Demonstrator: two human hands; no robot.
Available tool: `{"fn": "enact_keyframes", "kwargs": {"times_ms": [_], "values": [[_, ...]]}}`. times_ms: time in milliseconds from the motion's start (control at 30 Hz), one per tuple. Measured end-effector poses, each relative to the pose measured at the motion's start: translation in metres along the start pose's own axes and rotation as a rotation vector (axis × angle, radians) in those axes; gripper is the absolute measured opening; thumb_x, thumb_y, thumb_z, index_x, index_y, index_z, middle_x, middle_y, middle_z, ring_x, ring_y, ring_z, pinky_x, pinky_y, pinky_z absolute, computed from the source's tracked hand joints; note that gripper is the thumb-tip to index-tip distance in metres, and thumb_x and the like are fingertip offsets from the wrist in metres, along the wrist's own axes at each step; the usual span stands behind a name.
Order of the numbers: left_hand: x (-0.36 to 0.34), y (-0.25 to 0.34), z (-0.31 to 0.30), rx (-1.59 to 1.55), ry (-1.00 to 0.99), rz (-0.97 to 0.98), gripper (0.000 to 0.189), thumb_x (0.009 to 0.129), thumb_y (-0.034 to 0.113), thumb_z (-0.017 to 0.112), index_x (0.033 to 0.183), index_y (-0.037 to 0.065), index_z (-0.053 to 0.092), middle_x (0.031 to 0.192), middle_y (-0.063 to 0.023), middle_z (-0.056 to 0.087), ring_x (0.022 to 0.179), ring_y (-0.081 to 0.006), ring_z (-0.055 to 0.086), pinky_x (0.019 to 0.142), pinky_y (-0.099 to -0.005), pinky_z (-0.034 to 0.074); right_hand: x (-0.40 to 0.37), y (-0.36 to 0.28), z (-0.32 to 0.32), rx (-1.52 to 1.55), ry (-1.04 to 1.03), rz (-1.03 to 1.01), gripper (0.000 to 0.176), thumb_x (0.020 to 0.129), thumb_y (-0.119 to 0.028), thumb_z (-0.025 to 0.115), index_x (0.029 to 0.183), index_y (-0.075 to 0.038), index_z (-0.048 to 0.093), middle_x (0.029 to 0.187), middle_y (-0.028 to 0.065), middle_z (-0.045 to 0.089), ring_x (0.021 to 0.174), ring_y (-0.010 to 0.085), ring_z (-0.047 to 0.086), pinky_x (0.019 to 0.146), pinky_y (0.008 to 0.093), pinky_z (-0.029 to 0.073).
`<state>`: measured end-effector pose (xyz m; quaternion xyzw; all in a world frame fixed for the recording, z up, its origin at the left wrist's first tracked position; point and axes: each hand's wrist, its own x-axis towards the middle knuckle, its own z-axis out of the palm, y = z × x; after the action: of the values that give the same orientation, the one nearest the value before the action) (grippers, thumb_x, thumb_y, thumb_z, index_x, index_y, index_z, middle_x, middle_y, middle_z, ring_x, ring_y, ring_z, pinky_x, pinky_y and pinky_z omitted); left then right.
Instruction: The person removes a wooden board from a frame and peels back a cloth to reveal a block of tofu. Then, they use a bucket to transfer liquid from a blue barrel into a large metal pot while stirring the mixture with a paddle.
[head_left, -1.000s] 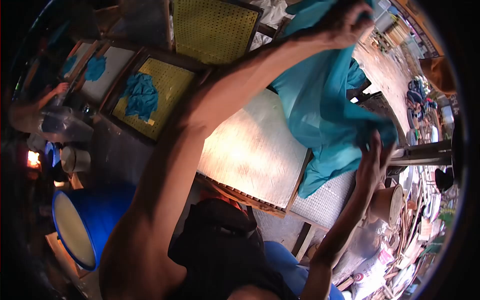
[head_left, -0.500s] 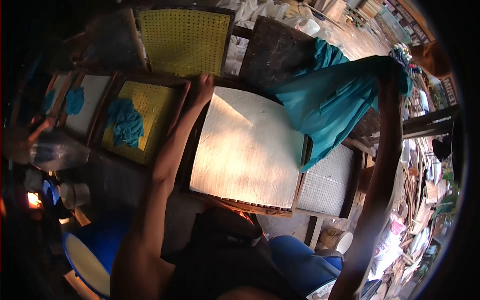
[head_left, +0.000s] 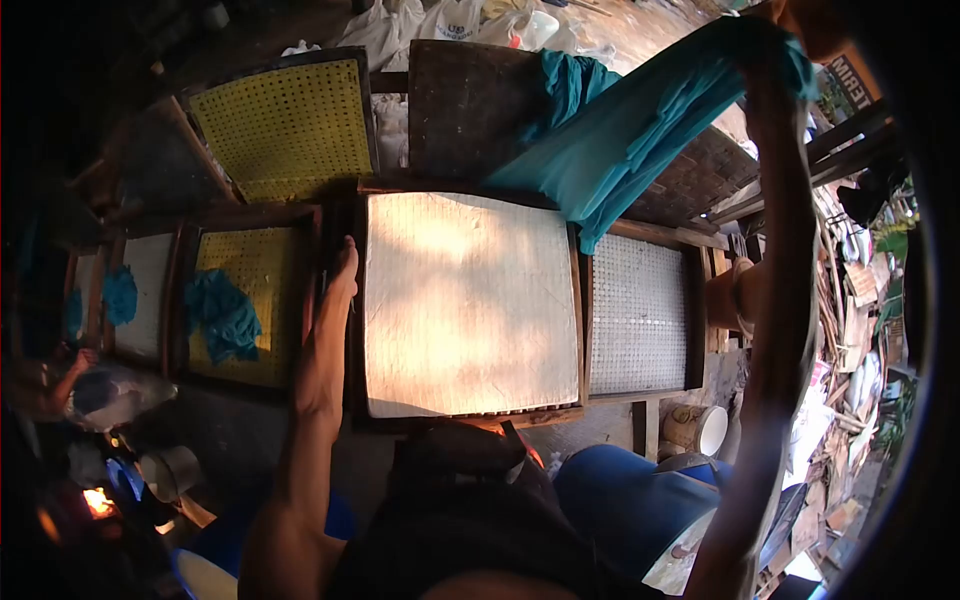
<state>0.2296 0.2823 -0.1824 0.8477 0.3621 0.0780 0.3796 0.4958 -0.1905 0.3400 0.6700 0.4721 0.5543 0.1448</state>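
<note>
A pale, faintly ribbed sheet lies flat in a wooden frame in front of me, lit by patches of light. My right hand, raised at the upper right, is closed on a long teal cloth. The cloth slopes down to the left, its lower end at the sheet's far right corner. My left hand is beside the frame's left edge. It shows edge-on and dark, so its fingers cannot be made out.
Crumpled teal cloths lie on trays to the left, where another person's hand shows. A perforated yellow panel and a dark board stand behind. To the right is a white perforated tray. Blue barrels and a fire are below.
My view has shifted. My left hand has come down from the sheet's far left corner to its left side. My right hand has risen, drawing the teal cloth farther up and off the sheet.
</note>
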Motion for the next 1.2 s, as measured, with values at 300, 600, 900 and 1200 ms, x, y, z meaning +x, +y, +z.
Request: {"fn": "enact_keyframes", "kwargs": {"times_ms": [300, 600, 900, 1200], "values": [[0.003, 0.009, 0.002, -0.081, 0.036, 0.006, 0.056, 0.104, 0.037, 0.040, 0.154, 0.012, 0.031, 0.147, -0.0132, 0.047, 0.134, -0.0283, 0.045, 0.106, -0.0408, 0.038, 0.072, 0.158, -0.181, 0.708, 0.291, 0.532, 0.037, 0.090, -0.019, 0.062, 0.124, -0.005, 0.062, 0.088, 0.0025, 0.060, 0.078, 0.0170, 0.059, 0.074, 0.0274, 0.053], [-0.005, 0.037, 0.004, -0.198, 0.134, 0.039, 0.060, 0.105, 0.038, 0.038, 0.157, 0.012, 0.025, 0.154, -0.0109, 0.042, 0.141, -0.0267, 0.039, 0.111, -0.0398, 0.035, -0.019, 0.178, -0.261, 0.525, 0.108, 0.829, 0.041, 0.090, -0.024, 0.062, 0.125, -0.004, 0.061, 0.092, 0.0043, 0.059, 0.082, 0.0178, 0.058, 0.075, 0.0284, 0.053], [0.021, 0.047, 0.017, -0.110, 0.042, 0.319, 0.042, 0.100, 0.037, 0.053, 0.130, 0.006, 0.051, 0.124, -0.0242, 0.058, 0.120, -0.0416, 0.054, 0.102, -0.0474, 0.041, -0.241, 0.097, -0.199, 0.115, -0.835, 1.120, 0.043, 0.092, -0.031, 0.061, 0.127, -0.006, 0.059, 0.112, 0.0142, 0.060, 0.100, 0.0302, 0.060, 0.084, 0.0387, 0.054], [0.078, 0.100, 0.045, 0.161, 0.188, 0.843, 0.031, 0.092, 0.023, 0.065, 0.118, 0.006, 0.061, 0.111, -0.0124, 0.068, 0.106, -0.0331, 0.063, 0.094, -0.0449, 0.047, -0.309, -0.180, -0.041, 0.382, -1.417, 0.833, 0.038, 0.092, -0.035, 0.059, 0.123, -0.013, 0.063, 0.117, 0.0129, 0.069, 0.112, 0.0347, 0.063, 0.094, 0.0468, 0.051]]}}
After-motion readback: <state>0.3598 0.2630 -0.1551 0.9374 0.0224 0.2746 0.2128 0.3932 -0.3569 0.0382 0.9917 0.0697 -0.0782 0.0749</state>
